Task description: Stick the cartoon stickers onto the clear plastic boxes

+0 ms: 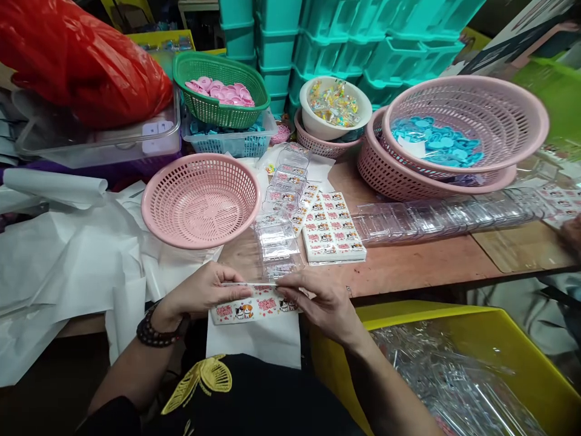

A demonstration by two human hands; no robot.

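Observation:
Both my hands grip a sheet of cartoon stickers (pixel 245 309) printed with a cat, a dog and red lettering. Its upper part is folded over at the table's front edge, and white backing paper (pixel 254 342) hangs below it. My left hand (pixel 206 289) pinches the fold at the left, thumb on top. At the right end, my right hand (pixel 318 300) closes on the same sheet with thumb and fingers. Just beyond the hands lie clear plastic cases (pixel 276 239) in a row. A stack of similar sticker sheets (pixel 333 227) rests to their right.
A pink basket (pixel 200 200) stands behind my left hand. Crumpled white paper (pixel 82 254) covers the left side. A long row of clear cases (pixel 431 218) runs right, before pink baskets (pixel 463 124) holding blue pieces. A yellow bin (pixel 512 339) with clear plastic sits below right.

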